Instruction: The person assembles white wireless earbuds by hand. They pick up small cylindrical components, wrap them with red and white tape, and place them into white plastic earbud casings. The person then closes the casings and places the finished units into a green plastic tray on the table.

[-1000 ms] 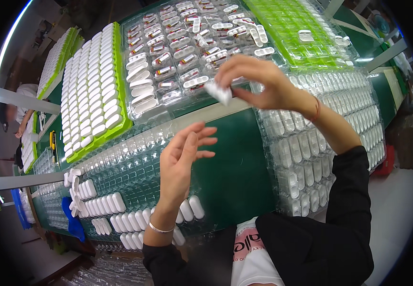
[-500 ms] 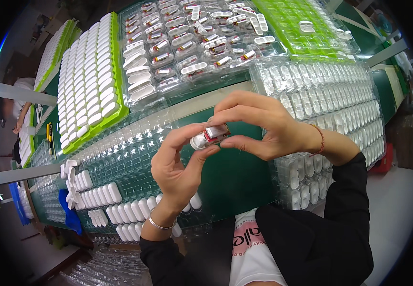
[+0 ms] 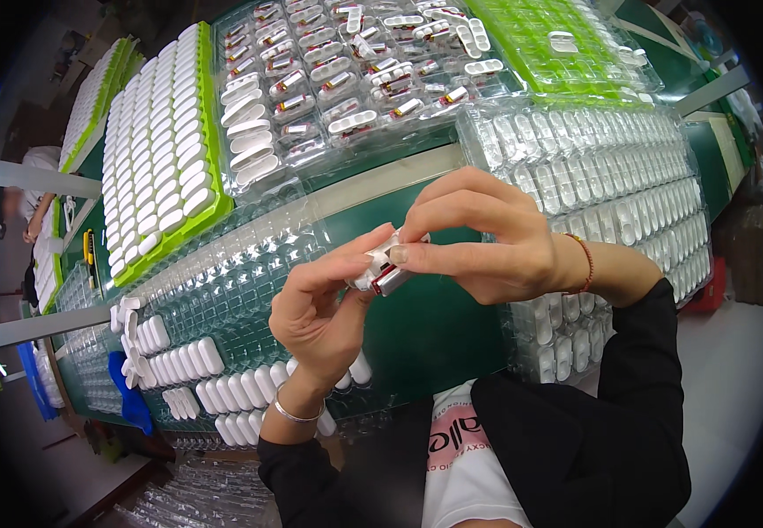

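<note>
In front of my body, above the green tabletop, I hold a small white plastic case part with a silver battery and red board (image 3: pixel 388 280) between both hands. My left hand (image 3: pixel 321 310) pinches its left end with thumb and fingers. The fingertips of my right hand (image 3: pixel 497 242) are closed on its upper right side and cover part of it. Beyond my hands lies a clear tray (image 3: pixel 359 148) of white case parts and silver-and-red battery assemblies.
A green tray (image 3: pixel 214 214) of white oval shells stands at the left. Clear trays (image 3: pixel 478 145) with white shells are stacked at the right. Loose white shells (image 3: pixel 189 363) lie on clear trays near left. Another person's arm (image 3: pixel 40 216) shows at the far left.
The held part has been turned, its silver battery now toward the lower right. My right thumb and fingers have moved from its right end onto its top.
</note>
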Tool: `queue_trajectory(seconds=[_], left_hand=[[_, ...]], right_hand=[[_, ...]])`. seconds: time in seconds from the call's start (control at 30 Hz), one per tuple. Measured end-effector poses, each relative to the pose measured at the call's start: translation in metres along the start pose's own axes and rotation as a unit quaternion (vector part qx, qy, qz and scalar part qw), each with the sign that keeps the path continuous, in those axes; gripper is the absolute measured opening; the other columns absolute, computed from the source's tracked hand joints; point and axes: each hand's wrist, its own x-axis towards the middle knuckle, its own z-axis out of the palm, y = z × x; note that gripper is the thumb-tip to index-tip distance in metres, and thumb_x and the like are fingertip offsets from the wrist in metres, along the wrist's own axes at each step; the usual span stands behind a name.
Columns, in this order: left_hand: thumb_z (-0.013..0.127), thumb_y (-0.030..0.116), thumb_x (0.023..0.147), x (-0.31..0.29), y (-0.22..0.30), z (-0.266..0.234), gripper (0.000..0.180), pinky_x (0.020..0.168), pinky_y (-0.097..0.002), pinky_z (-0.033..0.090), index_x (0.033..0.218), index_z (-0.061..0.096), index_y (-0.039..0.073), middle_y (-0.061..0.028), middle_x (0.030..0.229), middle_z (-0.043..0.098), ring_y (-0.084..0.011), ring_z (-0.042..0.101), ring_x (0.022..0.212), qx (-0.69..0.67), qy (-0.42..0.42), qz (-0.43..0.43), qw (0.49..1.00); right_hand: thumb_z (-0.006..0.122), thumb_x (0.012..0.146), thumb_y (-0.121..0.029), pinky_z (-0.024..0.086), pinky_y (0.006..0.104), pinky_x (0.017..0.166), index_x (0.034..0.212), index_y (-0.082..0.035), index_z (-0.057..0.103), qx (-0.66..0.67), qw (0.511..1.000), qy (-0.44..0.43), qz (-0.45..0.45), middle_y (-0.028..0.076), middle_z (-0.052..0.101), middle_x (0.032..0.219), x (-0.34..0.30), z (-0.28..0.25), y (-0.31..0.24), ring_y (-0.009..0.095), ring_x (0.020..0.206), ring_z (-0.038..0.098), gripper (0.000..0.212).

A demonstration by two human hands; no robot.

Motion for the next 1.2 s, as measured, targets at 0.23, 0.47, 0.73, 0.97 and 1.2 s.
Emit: queue_trajectory(seconds=[0.23,0.47,0.73,0.97,1.2], left_hand=[[0.059,-0.019,0.081,-0.002,-0.002,0.000,0.030,0.093,-0.0377,0.054,0.108,0.054,-0.006,-0.0311,0.115,0.064,-0.0349,0.064,0.111,0.052,0.001,0.019,0.998],[0.069,-0.010,0.081,-0.003,0.012,0.009,0.032,0.085,-0.0321,0.057,0.112,0.060,-0.004,-0.0197,0.109,0.070,-0.0237,0.070,0.098,0.174,0.004,-0.002,0.985],[0.076,-0.004,0.079,-0.012,0.020,0.015,0.035,0.079,-0.0273,0.057,0.111,0.064,-0.002,-0.0122,0.102,0.072,-0.0184,0.072,0.088,0.248,-0.045,-0.042,0.967],[0.066,-0.011,0.084,0.015,-0.002,0.019,0.049,0.084,-0.0295,0.057,0.131,0.051,-0.006,-0.0168,0.112,0.069,-0.0212,0.069,0.098,0.163,0.020,-0.101,0.981],[0.058,-0.013,0.087,0.013,-0.004,0.019,0.049,0.086,-0.0299,0.057,0.135,0.048,-0.005,-0.0203,0.119,0.066,-0.0255,0.066,0.108,0.205,-0.012,-0.085,0.975]], right_hand=[[0.073,0.068,0.001,0.052,0.0338,0.065,0.099,-0.004,0.067,-0.005,1.000,-0.001,-0.024,0.008,0.064,0.096,-0.001,0.002,0.006,0.026,0.081,0.061,0.032],[0.079,0.067,-0.007,0.050,0.0345,0.061,0.102,-0.004,0.066,0.031,0.999,-0.002,0.012,0.007,0.062,0.096,0.001,0.009,-0.005,0.025,0.079,0.059,0.037],[0.078,0.071,-0.009,0.049,0.0329,0.062,0.103,-0.005,0.066,0.093,0.994,-0.053,0.004,0.008,0.061,0.094,-0.006,-0.003,0.004,0.025,0.079,0.059,0.035],[0.073,0.077,0.001,0.050,0.0312,0.070,0.105,-0.002,0.068,0.145,0.967,-0.059,0.201,0.011,0.065,0.095,0.005,-0.006,0.017,0.024,0.081,0.063,0.028],[0.064,0.090,-0.014,0.050,0.0275,0.061,0.093,0.000,0.070,-0.018,0.952,0.052,0.303,0.010,0.069,0.076,0.015,-0.040,0.166,0.014,0.063,0.065,0.016]])
